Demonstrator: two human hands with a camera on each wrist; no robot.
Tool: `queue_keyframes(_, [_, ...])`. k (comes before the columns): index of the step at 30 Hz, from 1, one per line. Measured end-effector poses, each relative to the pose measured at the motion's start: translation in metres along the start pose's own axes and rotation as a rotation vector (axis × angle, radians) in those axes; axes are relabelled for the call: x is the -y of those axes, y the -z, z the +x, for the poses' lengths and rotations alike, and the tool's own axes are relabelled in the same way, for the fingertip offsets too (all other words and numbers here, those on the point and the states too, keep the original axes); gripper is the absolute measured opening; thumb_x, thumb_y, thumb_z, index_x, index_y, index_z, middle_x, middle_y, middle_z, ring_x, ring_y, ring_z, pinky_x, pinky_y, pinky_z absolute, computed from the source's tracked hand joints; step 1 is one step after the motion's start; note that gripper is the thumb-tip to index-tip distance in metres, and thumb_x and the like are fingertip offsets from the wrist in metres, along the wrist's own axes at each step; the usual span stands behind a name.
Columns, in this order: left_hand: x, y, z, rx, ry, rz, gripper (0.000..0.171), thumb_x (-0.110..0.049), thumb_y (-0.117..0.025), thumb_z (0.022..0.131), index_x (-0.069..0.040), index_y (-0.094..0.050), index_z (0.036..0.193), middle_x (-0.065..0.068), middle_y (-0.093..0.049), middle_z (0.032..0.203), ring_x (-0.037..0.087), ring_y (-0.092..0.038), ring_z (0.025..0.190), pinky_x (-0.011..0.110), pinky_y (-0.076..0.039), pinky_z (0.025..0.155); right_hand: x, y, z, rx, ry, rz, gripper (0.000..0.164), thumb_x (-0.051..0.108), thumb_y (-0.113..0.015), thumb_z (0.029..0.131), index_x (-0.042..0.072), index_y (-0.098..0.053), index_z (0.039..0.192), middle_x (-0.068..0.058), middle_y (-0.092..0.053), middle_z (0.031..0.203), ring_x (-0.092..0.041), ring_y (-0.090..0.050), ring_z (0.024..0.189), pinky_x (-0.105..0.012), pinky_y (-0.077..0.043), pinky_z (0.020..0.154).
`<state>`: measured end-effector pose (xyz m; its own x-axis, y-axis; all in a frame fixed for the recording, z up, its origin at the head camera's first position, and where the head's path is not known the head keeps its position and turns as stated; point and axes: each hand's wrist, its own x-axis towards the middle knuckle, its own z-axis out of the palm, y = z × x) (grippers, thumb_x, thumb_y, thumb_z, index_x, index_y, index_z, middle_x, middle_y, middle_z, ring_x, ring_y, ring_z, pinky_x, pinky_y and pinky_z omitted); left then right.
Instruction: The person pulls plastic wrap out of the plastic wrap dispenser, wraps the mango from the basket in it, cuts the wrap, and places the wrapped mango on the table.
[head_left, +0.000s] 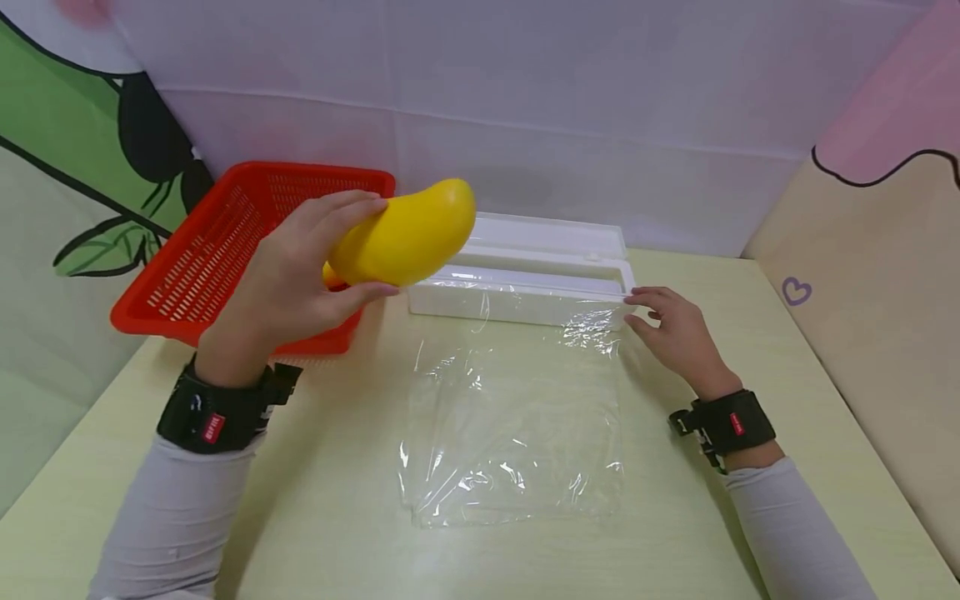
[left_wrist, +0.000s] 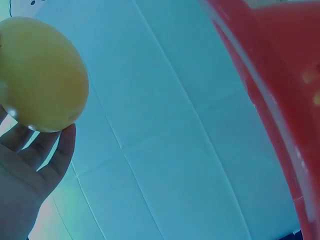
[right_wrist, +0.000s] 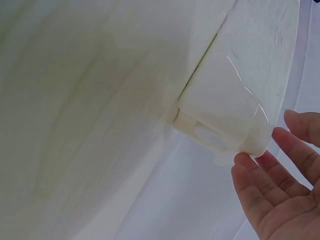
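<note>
My left hand grips a smooth yellow mango and holds it up beside the red basket, above the table. In the left wrist view the mango rests against the fingertips. My right hand is at the right end of a white cling film dispenser. Fairly straight fingertips touch the dispenser's end in the right wrist view. From the dispenser's front, a clear sheet of cling film lies spread over the table, wrinkled and shiny at its near edge.
A red slotted plastic basket stands at the back left, with something orange-yellow partly hidden behind the left hand. The dispenser's lid is raised at the back. A fabric backdrop closes off the table's far side, and printed panels flank it.
</note>
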<state>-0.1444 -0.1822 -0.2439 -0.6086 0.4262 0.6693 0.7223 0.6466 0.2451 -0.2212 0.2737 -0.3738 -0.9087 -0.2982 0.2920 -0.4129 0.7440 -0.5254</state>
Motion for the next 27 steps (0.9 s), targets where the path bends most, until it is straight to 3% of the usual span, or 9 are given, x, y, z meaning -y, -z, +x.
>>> queue_keyframes(4, [-0.002, -0.008, 0.002, 0.021, -0.047, -0.124, 0.081, -0.008, -0.092, 0.067, -0.001, -0.052, 0.137, 0.013, -0.057, 0.136, 0.027, -0.053, 0.125, 0.034, -0.045, 0.105, 0.000, 0.000, 0.001, -0.004, 0.009, 0.006, 0.029, 0.006, -0.068, 0.093, -0.004, -0.068, 0.120, -0.020, -0.059, 0.133, -0.039, -0.056, 0.121, -0.053, -0.051, 0.093])
queue_keyframes(7, [-0.003, -0.015, 0.001, 0.046, -0.046, -0.192, 0.081, -0.008, -0.092, 0.066, -0.002, -0.053, 0.137, 0.011, -0.059, 0.134, 0.025, -0.054, 0.123, 0.026, -0.044, 0.104, 0.000, -0.001, 0.001, -0.008, 0.014, 0.010, 0.029, 0.006, -0.069, 0.092, -0.003, -0.068, 0.119, -0.019, -0.060, 0.132, -0.038, -0.057, 0.120, -0.052, -0.052, 0.092])
queue_keyframes(13, [-0.009, -0.029, -0.001, 0.118, -0.002, -0.196, 0.078, -0.018, -0.092, 0.069, -0.007, -0.055, 0.137, 0.006, -0.059, 0.134, 0.023, -0.053, 0.124, 0.042, -0.047, 0.102, 0.000, -0.002, 0.000, -0.004, 0.015, 0.017, 0.028, 0.005, -0.068, 0.093, -0.003, -0.068, 0.120, -0.020, -0.060, 0.132, -0.039, -0.058, 0.119, -0.053, -0.052, 0.092])
queue_keyframes(27, [-0.032, -0.055, -0.005, 0.229, -0.140, -0.222, 0.076, -0.030, -0.088, 0.075, -0.010, -0.053, 0.140, 0.007, -0.056, 0.138, 0.024, -0.053, 0.125, 0.040, -0.053, 0.095, 0.002, -0.003, 0.002, 0.006, 0.015, 0.026, 0.029, 0.008, -0.067, 0.094, -0.003, -0.067, 0.121, -0.021, -0.059, 0.133, -0.039, -0.057, 0.121, -0.053, -0.052, 0.092])
